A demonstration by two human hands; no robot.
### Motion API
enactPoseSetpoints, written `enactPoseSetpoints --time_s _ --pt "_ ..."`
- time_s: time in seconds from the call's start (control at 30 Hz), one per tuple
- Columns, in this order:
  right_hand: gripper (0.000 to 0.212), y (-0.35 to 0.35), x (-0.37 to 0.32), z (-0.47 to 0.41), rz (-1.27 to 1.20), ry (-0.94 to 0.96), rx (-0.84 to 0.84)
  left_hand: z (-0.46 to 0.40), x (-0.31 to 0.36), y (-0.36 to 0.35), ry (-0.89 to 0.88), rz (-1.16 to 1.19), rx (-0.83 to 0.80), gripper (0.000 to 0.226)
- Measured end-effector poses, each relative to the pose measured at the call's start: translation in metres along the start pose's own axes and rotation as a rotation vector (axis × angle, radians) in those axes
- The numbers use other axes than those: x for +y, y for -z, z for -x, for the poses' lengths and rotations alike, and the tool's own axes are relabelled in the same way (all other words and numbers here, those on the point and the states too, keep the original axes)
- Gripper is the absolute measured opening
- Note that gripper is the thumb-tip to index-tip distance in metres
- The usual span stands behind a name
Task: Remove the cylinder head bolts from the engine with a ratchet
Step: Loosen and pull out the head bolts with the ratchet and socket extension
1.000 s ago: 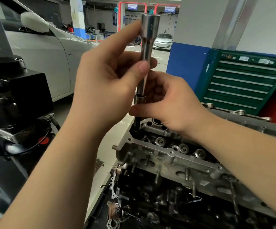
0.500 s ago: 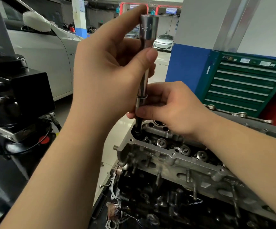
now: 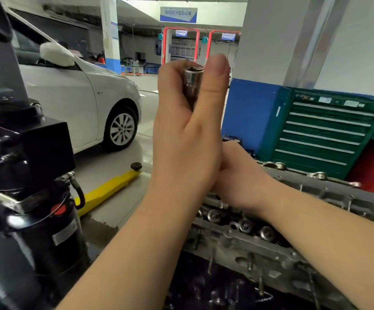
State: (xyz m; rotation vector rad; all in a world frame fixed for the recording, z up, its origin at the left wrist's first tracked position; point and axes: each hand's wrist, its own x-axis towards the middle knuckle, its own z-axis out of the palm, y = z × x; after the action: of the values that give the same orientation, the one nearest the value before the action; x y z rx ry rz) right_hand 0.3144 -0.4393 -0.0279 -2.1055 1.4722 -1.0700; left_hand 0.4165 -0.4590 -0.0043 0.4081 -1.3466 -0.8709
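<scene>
Shifted since half a second back: left hand [image 3: 186, 121] rolled over, thumb upright, wrapped around socket tool [image 3: 192, 82] near its top. Right hand [image 3: 237, 173] lower down at far-left corner of engine [image 3: 271, 249]; grip hidden, cannot tell. Bolts not distinguishable. Risk: tool tilting off bolt from uneven pull. Open room leftward over floor; tool chest [image 3: 324, 133] beyond.

A single head-worn camera is looking forward and slightly down from close range, with the hands [image 3: 188, 135] filling the centre. It is facing the engine [image 3: 260, 242] at five o'clock, the white car [image 3: 74, 101] sitting farther off at ten o'clock.
</scene>
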Motion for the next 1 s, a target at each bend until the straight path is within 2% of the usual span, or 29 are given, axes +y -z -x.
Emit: enactPoseSetpoints --time_s 0.07,0.13,0.17,0.2,0.27,0.33,0.37,0.43,0.53,0.63,0.73,0.8,0.87,0.9,0.93,0.97,1.0 --pt "0.033 0.004 0.011 0.002 -0.086 0.032 -0.037 -0.01 0.001 -0.001 0.017 0.022 0.023 0.032" --pt "0.016 0.005 0.017 0.001 -0.066 0.022 -0.009 -0.021 0.002 0.001 0.021 -0.081 -0.031 0.03" --pt "0.011 0.004 0.02 0.0 -0.075 0.002 0.005 -0.028 0.002 0.003 0.067 -0.074 -0.111 0.028" --pt "0.012 0.004 0.021 0.0 -0.108 -0.02 0.014 -0.035 0.003 0.007 0.19 0.03 -0.211 0.027" --pt "0.019 0.002 0.021 0.0 -0.226 -0.058 -0.005 -0.05 0.003 0.021 0.433 0.316 -0.53 0.031" --pt "0.022 0.0 0.019 0.0 -0.294 -0.099 -0.012 -0.06 0.003 0.033 0.501 0.455 -0.712 0.033" --pt "0.02 -0.001 0.018 -0.001 -0.294 -0.119 0.001 -0.062 0.004 0.034 0.518 0.44 -0.706 0.033" --pt "0.014 -0.001 0.016 -0.004 -0.27 -0.147 0.04 -0.062 0.009 0.03 0.549 0.289 -0.52 0.033" --pt "0.015 0.0 0.009 -0.006 -0.113 -0.172 0.12 -0.045 0.018 0.016 0.384 0.078 -0.139 0.027" --pt "0.027 -0.004 0.004 -0.003 0.083 -0.158 0.227 -0.029 0.026 0.003 0.299 0.013 -0.001 0.027" --pt "0.029 -0.005 0.006 -0.003 0.091 -0.155 0.216 -0.028 0.033 -0.008 0.18 -0.202 -0.038 0.028" --pt "0.029 -0.001 0.009 -0.001 -0.071 -0.151 0.147 -0.042 0.031 -0.005 0.372 -0.083 -0.164 0.042" --pt "0.022 0.001 0.015 0.001 -0.302 -0.088 0.044 -0.059 0.031 0.007 0.61 0.101 -0.457 0.047" --pt "0.02 0.0 0.017 0.002 -0.359 -0.068 -0.004 -0.064 0.03 0.015 0.641 0.156 -0.602 0.045" --pt "0.021 -0.001 0.018 0.002 -0.393 -0.061 -0.04 -0.065 0.031 0.02 0.641 0.184 -0.661 0.044" --pt "0.02 -0.002 0.018 0.001 -0.394 -0.065 -0.047 -0.066 0.032 0.02 0.637 0.192 -0.633 0.043" --pt "0.017 -0.003 0.018 -0.001 -0.365 -0.081 -0.026 -0.065 0.032 0.017 0.627 0.169 -0.539 0.042"
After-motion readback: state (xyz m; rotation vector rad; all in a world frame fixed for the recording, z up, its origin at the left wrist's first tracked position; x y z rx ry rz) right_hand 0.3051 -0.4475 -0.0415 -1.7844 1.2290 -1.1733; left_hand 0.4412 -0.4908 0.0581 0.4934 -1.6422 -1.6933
